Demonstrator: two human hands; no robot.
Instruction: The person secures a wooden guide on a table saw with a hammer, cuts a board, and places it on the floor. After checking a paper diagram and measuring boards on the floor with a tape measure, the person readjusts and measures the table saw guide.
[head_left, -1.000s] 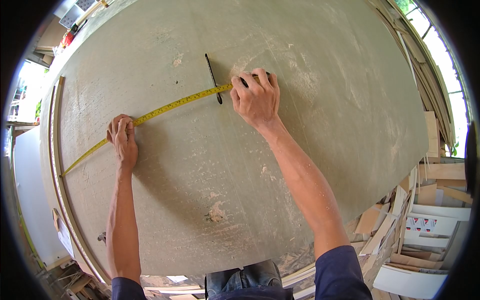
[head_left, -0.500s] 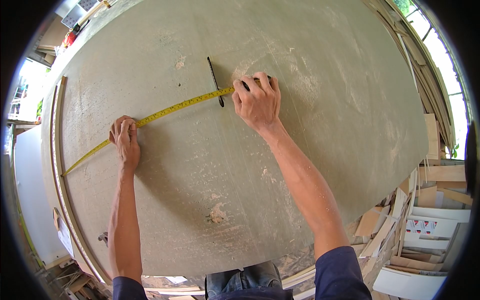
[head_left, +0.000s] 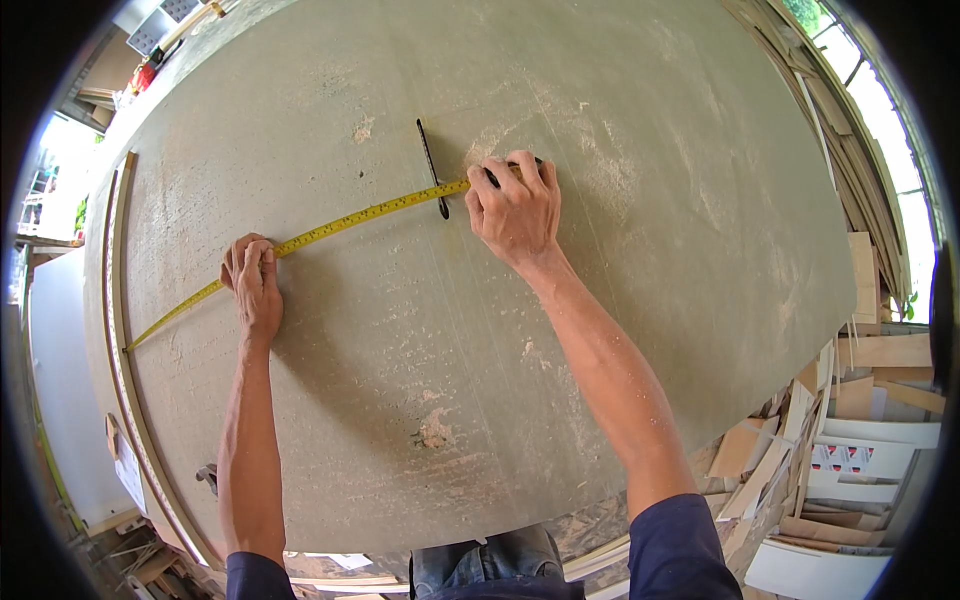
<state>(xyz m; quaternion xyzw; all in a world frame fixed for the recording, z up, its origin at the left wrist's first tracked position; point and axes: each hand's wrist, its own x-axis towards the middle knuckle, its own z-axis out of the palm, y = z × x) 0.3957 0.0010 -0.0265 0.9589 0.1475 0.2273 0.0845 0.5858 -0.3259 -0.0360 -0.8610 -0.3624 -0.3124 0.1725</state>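
A yellow tape measure [head_left: 360,215] runs across the large grey-green board [head_left: 700,300], from near the wooden strip [head_left: 120,300] at the left to my right hand. My left hand [head_left: 254,285] pinches the blade partway along its length. My right hand [head_left: 517,210] is wrapped round the tape's dark case, which is mostly hidden under the fingers. Just left of my right hand, a thin black strap-like object [head_left: 430,160] lies on the board, and the blade crosses its lower part.
Stacked boards [head_left: 835,130] stand along the right side. Wood offcuts [head_left: 850,480] are piled at the lower right. A white panel [head_left: 75,380] stands beyond the left edge. A small dark metal piece [head_left: 207,477] is beside my left forearm.
Almost nothing differs. The board, black object and tape appear very slightly lower in view, and both hands keep their hold.
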